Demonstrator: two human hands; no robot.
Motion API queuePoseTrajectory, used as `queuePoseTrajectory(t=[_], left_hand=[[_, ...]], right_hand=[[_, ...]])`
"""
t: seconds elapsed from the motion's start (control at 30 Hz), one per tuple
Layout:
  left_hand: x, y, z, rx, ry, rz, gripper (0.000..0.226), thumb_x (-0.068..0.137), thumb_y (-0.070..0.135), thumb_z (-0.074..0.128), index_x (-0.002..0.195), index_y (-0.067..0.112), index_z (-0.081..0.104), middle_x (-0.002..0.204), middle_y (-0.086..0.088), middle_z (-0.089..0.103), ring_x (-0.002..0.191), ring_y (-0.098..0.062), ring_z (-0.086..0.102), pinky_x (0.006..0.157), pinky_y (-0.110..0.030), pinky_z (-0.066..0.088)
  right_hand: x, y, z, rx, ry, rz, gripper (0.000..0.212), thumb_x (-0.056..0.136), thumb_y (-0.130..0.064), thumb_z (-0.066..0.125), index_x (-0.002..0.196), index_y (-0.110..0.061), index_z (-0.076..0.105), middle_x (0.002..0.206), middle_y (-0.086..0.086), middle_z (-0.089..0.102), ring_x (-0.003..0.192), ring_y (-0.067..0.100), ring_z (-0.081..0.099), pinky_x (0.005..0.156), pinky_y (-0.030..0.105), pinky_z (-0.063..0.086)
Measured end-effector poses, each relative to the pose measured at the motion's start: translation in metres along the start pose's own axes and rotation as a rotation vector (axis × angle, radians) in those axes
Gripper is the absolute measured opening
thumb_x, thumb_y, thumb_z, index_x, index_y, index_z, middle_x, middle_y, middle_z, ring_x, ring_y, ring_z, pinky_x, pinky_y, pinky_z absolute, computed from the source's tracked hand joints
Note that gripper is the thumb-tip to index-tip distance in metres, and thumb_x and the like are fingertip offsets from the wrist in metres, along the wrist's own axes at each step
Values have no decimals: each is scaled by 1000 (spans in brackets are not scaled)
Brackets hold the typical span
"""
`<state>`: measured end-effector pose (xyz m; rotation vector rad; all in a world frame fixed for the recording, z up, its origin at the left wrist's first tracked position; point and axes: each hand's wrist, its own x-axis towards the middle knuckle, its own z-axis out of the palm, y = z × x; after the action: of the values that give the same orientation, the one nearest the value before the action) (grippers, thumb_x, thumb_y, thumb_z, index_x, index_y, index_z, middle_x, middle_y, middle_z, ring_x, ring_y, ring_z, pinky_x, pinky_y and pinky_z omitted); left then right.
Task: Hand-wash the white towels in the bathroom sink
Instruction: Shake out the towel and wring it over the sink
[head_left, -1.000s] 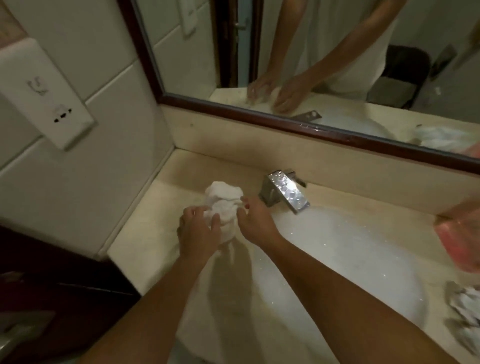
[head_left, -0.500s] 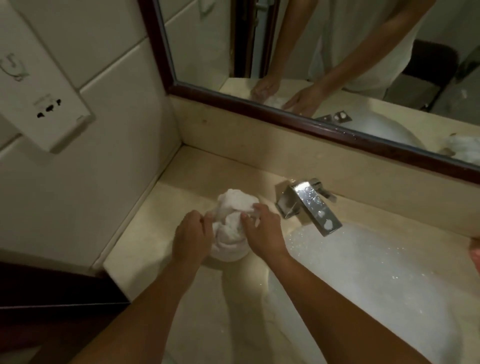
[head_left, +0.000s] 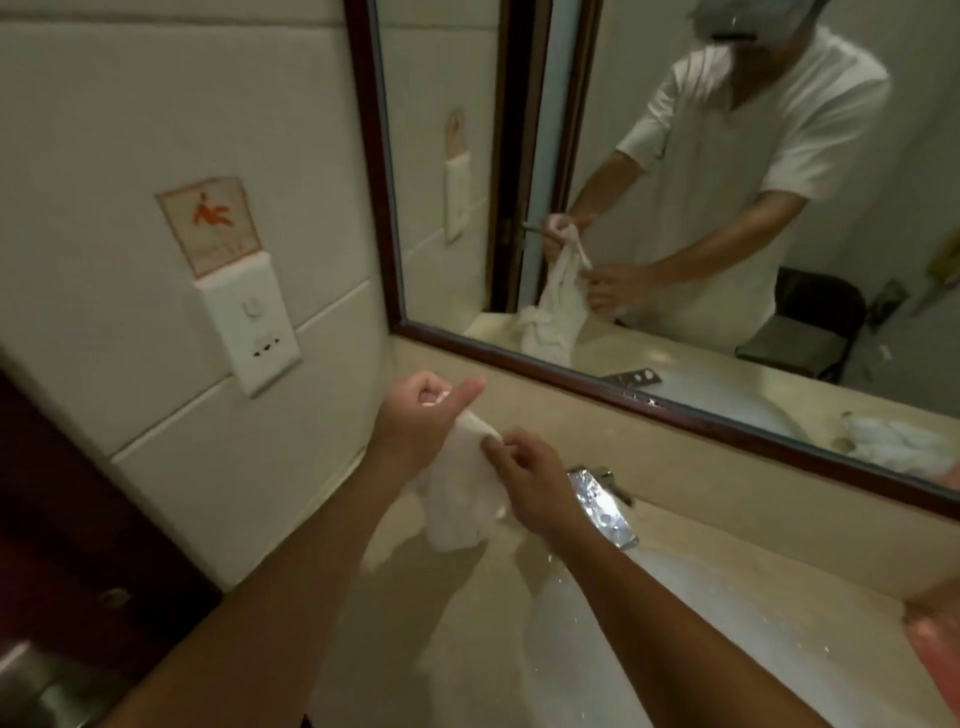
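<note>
Left hand (head_left: 421, 421) gripping its top, right hand (head_left: 530, 488) pinching lower, I had raised the towel (head_left: 462, 504) from the counter (head_left: 415, 597), probably to unfold it.

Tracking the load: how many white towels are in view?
2. One towel hangs above the counter, held by the left hand and right hand. A second towel shows only in the mirror, lying right of the sink. Others may be hidden.

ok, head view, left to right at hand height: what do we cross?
Wall socket plate → left hand → white towel → right hand → faucet → blurred pink object at the right edge.
</note>
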<state>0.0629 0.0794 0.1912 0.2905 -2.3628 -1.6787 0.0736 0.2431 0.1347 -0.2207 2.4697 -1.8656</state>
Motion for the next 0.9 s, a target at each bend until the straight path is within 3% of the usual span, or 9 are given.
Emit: queuePoseTrajectory(t=[0.1, 0.17, 0.23, 0.37, 0.5, 0.63, 0.77, 0.83, 0.9], left_hand=[[1, 28, -27, 173, -33, 54, 56, 80, 65, 78, 76, 10, 69, 66, 0, 64, 64, -11, 54, 62, -29, 42], [-3, 37, -40, 270, -63, 104, 72, 78, 80, 65, 65, 10, 61, 59, -2, 52, 57, -10, 45, 58, -33, 35], [-9, 43, -52, 319, -31, 167, 65, 93, 70, 58, 56, 17, 47, 56, 4, 43, 54, -11, 41, 57, -36, 27], [-10, 62, -71, 301, 149, 216, 61, 110, 44, 42, 55, 18, 40, 57, -1, 48, 63, -24, 49, 60, -39, 22], [-4, 94, -84, 162, 130, 273, 58, 108, 45, 48, 57, 23, 34, 54, 9, 37, 51, -6, 35, 47, -22, 29], [8, 126, -100, 55, 120, 383, 58, 106, 47, 52, 56, 24, 34, 52, 12, 32, 42, -1, 35, 45, -17, 29], [22, 154, -115, -11, 129, 453, 61, 104, 49, 53, 54, 21, 34, 47, 14, 30, 40, -2, 34, 43, -14, 29], [30, 159, -119, -21, 101, 493, 63, 103, 53, 53, 56, 17, 33, 49, 11, 29, 41, -5, 30, 45, -18, 26], [35, 156, -121, -6, 70, 508, 62, 102, 57, 52, 59, 14, 38, 52, 7, 29, 44, -7, 27, 47, -22, 26]], right_hand=[[2, -49, -10, 96, -12, -86, 25, 106, -24, 64, 86, -9, 66, 71, -3, 58, 63, 3, 51, 59, 18, 41], [4, -75, -9, 154, -40, -154, 24, 107, -19, 61, 96, 1, 68, 75, 0, 61, 66, 1, 54, 61, 16, 44], [6, -96, -5, 110, -31, -219, 22, 106, -20, 63, 94, -3, 69, 73, -8, 59, 61, -5, 51, 60, 13, 40], [8, -117, -3, -38, -22, -263, 22, 104, -24, 67, 83, -16, 67, 67, -13, 54, 59, -4, 47, 59, 16, 36], [5, -137, -7, -55, -89, -255, 25, 104, -29, 67, 82, -17, 68, 69, -11, 56, 59, -3, 49, 59, 19, 40], [10, -174, -9, -67, -84, -276, 35, 105, -41, 63, 95, -8, 72, 92, 16, 71, 75, 13, 63, 70, 33, 52], [19, -197, -10, -42, -88, -248, 48, 99, -52, 68, 97, -4, 71, 90, 8, 70, 75, 14, 65, 71, 31, 51], [20, -187, -5, -91, -181, -202, 58, 92, -60, 71, 106, -5, 72, 103, 12, 75, 90, 27, 71, 83, 39, 56], [17, -167, 4, -128, -247, -167, 52, 95, -59, 69, 113, -10, 74, 114, 8, 77, 106, 25, 73, 96, 42, 58]])
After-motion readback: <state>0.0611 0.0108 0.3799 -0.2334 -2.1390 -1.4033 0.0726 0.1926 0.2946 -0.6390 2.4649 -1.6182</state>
